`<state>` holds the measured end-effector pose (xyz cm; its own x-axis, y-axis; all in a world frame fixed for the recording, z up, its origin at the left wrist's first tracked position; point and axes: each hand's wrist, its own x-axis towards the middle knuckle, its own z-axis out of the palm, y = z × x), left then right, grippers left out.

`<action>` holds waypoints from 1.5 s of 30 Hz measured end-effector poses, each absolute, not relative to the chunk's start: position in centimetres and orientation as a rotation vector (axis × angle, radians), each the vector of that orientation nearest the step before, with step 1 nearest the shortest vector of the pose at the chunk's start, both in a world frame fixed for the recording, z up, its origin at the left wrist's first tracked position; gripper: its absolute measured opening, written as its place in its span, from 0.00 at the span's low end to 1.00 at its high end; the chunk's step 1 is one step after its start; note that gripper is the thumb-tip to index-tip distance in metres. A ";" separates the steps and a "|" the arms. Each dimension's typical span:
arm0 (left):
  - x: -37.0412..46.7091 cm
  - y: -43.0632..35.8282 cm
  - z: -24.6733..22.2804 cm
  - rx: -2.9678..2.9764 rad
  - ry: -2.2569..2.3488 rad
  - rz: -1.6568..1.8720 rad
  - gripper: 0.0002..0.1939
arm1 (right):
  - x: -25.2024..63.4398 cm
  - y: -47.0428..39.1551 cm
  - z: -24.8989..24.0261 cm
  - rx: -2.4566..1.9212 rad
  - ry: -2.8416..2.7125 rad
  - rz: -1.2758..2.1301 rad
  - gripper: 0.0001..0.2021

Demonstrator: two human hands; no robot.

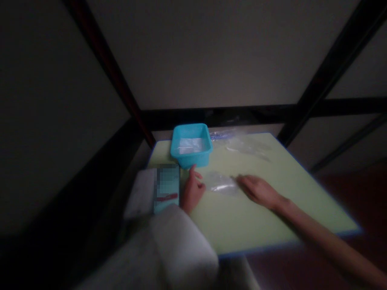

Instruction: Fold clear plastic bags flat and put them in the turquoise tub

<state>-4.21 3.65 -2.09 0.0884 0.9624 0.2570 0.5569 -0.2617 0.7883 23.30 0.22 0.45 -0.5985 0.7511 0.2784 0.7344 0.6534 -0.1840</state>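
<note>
A clear plastic bag (222, 184) lies crumpled on the pale green tabletop (272, 223) between my two hands. At its left side is my left hand (193, 188), with the index finger stretched forward and the thumb apart; it holds nothing. My right hand (256, 189) reaches in from the right, its fingers bunched at the bag's right edge and slightly blurred. Just beyond my left hand stands a turquoise plastic basin (193, 160) with clear, shiny plastic bags (191, 146) inside it.
More clear plastic (246, 147) lies spread at the table's back, right of the basin. A light teal pad with a dark red strip (167, 197) is at the left edge, beside a greyish white block (140, 193). A wall rises behind the table.
</note>
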 end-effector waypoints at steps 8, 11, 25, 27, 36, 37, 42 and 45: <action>-4.7 3.4 -1.4 2.009 1.574 1.041 0.32 | 22.4 -2.1 -0.2 -1.104 -2.635 -0.092 0.15; -4.6 3.0 -0.9 2.055 1.577 1.035 0.29 | 22.2 -2.1 -0.3 -1.132 -2.657 -0.098 0.16; -4.7 3.5 -1.3 2.028 1.574 1.108 0.20 | 20.7 -3.7 0.8 -1.117 -2.637 0.067 0.25; -4.7 3.6 -1.5 2.014 1.573 1.121 0.19 | 20.4 -3.9 0.5 -1.106 -2.665 0.038 0.29; -4.7 3.4 -0.5 1.985 1.629 1.253 0.17 | 20.5 -4.0 0.3 -1.141 -2.717 0.037 0.35; -4.5 3.1 -0.3 2.005 1.616 1.260 0.17 | 20.5 -4.1 0.4 -1.135 -2.718 0.037 0.36; -2.6 1.2 0.4 2.266 1.320 1.047 0.17 | 20.8 -4.5 0.3 -1.087 -2.728 0.067 0.39; -1.4 0.5 0.4 2.556 1.052 0.740 0.21 | 20.8 -4.7 0.0 -1.098 -2.734 0.079 0.39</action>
<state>-1.45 0.47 0.38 0.6035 0.7157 0.3516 0.5726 -0.6958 0.4335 20.84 -4.71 -0.02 -0.7061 0.6899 0.1596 0.6796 0.7235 -0.1210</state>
